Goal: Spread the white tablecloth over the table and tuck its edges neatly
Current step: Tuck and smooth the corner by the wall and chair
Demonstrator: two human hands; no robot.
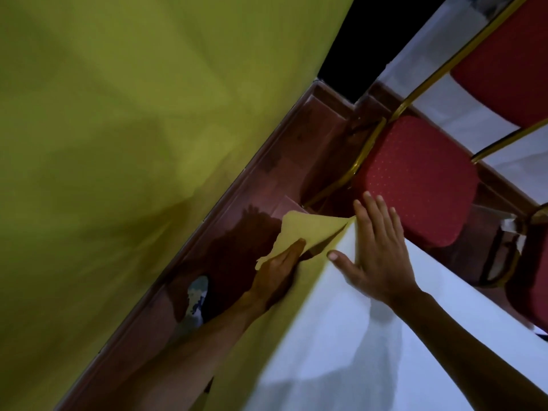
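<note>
Far to the left of the red chair [415, 179], a yellow wall [118, 143] was seen, and between wall and chair a brown tiled floor [267, 179] was shown. On that floor, well left of the chair, a small pale patterned object [198, 295] lay; what it was could not be told. Nearer the chair, below and left of its seat, the left hand [278, 264] was slid beneath a loose corner flap [308, 229] of the white tablecloth [326, 351]. Its fingers were seen straight and its thumb was hidden. Nothing was seen pinched, so its grip was judged open. Just beside the chair's seat, the right hand [376, 250] was laid flat on the top of the cloth at the corner, fingers spread, its grip open and nothing held. The cloth was spread over the table below the chair, with soft folds on top and a yellowish side drop hung toward the floor. The spreading was judged done at this corner. The corner tuck was judged unfinished, since the flap stood out from the drop. The other edges were out of view. No container was shown.
</note>
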